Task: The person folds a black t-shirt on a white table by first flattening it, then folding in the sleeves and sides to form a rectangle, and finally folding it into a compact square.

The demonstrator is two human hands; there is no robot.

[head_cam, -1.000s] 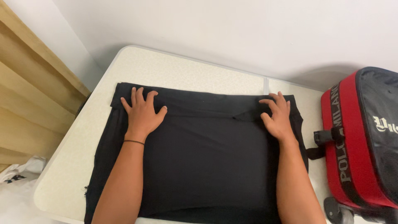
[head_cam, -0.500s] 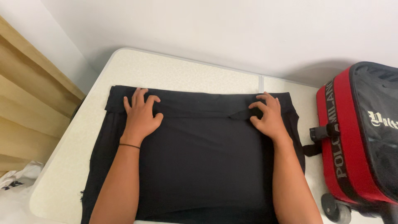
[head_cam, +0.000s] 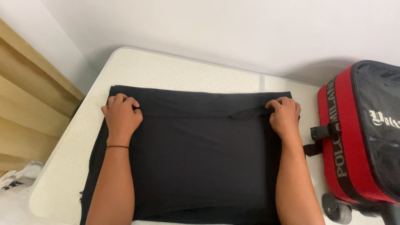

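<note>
A black garment (head_cam: 200, 154) lies spread flat on a cream table (head_cam: 175, 73), with a folded band along its far edge. My left hand (head_cam: 121, 116) is curled at the garment's far left corner, fingers pinching the folded edge. My right hand (head_cam: 285, 116) is curled the same way at the far right corner, gripping the fold there. Both forearms lie over the cloth. A thin dark band sits on my left wrist.
A red and black wheeled suitcase (head_cam: 362, 133) lies at the table's right end, its strap near my right wrist. Wooden slats (head_cam: 29, 96) stand to the left. White cloth (head_cam: 16, 177) lies at lower left. A white wall runs behind the table.
Both hands slid outward from flat, spread positions on the folded band to the garment's far corners, and the fingers closed on the folded edge.
</note>
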